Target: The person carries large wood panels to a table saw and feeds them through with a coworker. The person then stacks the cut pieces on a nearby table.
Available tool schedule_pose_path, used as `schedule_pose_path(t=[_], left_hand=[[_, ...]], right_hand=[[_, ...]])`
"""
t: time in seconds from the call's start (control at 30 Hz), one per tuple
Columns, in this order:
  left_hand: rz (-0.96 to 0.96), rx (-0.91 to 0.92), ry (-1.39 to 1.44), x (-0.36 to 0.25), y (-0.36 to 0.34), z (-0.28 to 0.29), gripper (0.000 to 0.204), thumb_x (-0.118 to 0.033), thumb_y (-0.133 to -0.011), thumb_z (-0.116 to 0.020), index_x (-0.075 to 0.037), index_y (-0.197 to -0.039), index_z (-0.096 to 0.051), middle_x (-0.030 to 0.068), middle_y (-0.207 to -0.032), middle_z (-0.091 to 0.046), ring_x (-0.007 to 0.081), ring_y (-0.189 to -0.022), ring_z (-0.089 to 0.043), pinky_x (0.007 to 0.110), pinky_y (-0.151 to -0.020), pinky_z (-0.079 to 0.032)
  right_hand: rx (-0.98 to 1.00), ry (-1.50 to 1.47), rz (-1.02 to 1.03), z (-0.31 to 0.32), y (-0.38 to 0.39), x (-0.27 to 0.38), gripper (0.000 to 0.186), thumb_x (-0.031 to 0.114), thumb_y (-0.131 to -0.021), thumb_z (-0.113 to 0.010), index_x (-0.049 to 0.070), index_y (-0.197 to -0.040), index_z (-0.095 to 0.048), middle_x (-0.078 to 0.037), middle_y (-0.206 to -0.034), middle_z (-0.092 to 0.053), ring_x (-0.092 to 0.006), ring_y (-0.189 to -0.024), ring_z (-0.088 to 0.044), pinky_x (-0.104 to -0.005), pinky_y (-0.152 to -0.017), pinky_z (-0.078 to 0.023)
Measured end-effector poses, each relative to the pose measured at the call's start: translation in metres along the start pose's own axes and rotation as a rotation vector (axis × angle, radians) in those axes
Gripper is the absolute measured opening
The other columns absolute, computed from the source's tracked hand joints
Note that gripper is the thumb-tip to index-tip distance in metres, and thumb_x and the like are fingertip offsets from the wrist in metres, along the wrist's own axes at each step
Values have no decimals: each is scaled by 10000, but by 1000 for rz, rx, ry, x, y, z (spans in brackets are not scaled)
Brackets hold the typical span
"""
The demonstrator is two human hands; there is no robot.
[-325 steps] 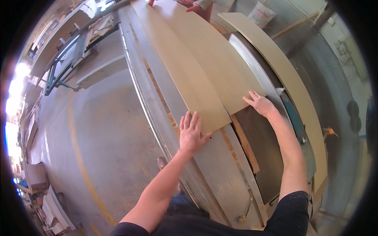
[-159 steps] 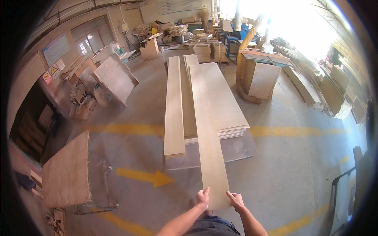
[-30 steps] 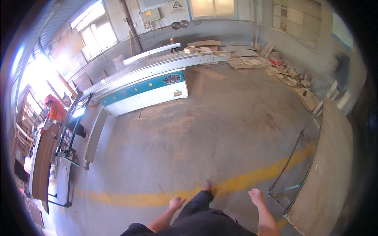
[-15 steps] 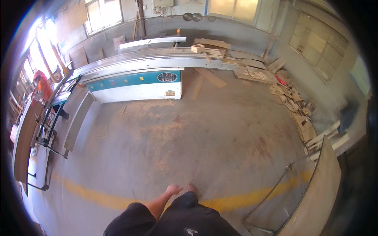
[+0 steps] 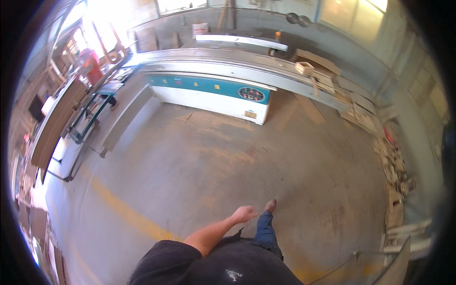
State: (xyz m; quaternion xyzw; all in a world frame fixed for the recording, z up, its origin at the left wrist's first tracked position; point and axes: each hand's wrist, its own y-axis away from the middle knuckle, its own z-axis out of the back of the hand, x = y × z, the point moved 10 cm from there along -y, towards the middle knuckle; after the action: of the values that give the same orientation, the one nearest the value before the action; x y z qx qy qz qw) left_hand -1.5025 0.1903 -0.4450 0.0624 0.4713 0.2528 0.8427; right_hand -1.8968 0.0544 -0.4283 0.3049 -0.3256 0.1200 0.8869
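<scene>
My left hand [image 5: 244, 213] swings out in front of my body over the bare concrete floor [image 5: 213, 161]. It holds nothing, its fingers are loosely curled, and it touches nothing. My shoe [image 5: 270, 205] is just to its right, stepping forward. My right hand is out of view. The nearest large thing ahead is a long sliding table saw with a teal and white body [image 5: 209, 92].
A yellow line [image 5: 128, 213] crosses the floor at lower left. A brown board [image 5: 57, 123] lies on a frame at the left, with a person in red [image 5: 90, 64] behind it. Wood offcuts [image 5: 394, 166] pile along the right wall. A board's edge [image 5: 399, 261] shows at lower right.
The view has turned left and moved closer to the saw. The tall board at the right has slid almost out of view. My left arm has swung forward.
</scene>
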Motion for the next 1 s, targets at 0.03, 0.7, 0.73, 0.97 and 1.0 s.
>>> schedule_pose_path(t=[0.03, 0.7, 0.73, 0.97, 1.0], left_hand=[[36, 13, -78, 45, 8, 7, 602, -589, -915, -599, 2, -932, -710, 248, -872, -699, 416, -857, -683, 490, -773, -531], [1055, -664, 679, 185, 48, -25, 467, -484, -870, -660, -70, -1043, -789, 193, -969, -757, 317, -987, -725, 407, -908, -544], [993, -693, 861, 193, 15, -27, 472, -492, -867, -660, -69, -1033, -789, 207, -998, -751, 324, -1024, -716, 408, -933, -535], [1117, -472, 547, 215, -128, 170, 503, -516, -857, -669, -29, -892, -790, 169, -829, -752, 324, -810, -741, 431, -789, -584], [1109, -493, 565, 229, -148, 203, 504, -519, -856, -671, -29, -880, -789, 166, -808, -749, 319, -802, -741, 427, -785, -584]], right_hand=[[77, 34, 36, -18, -26, 22, 321, 318, -849, -718, 5, -880, -656, -176, -778, -668, -281, -684, -650, -458, -654, -531], [325, 276, 612, -80, -543, 498, 348, 295, -841, -667, -18, -729, -564, -166, -639, -567, -244, -617, -579, -425, -618, -459], [333, 233, 621, -91, -545, 531, 356, 310, -842, -675, -16, -740, -575, -161, -644, -584, -240, -617, -583, -420, -623, -467], [635, 347, 860, -161, -526, 604, 254, 270, -855, -685, 28, -819, -617, -168, -741, -579, -280, -668, -583, -406, -668, -492], [689, 308, 822, -162, -530, 600, 262, 273, -859, -693, 23, -828, -620, -174, -774, -604, -284, -696, -603, -401, -684, -492]])
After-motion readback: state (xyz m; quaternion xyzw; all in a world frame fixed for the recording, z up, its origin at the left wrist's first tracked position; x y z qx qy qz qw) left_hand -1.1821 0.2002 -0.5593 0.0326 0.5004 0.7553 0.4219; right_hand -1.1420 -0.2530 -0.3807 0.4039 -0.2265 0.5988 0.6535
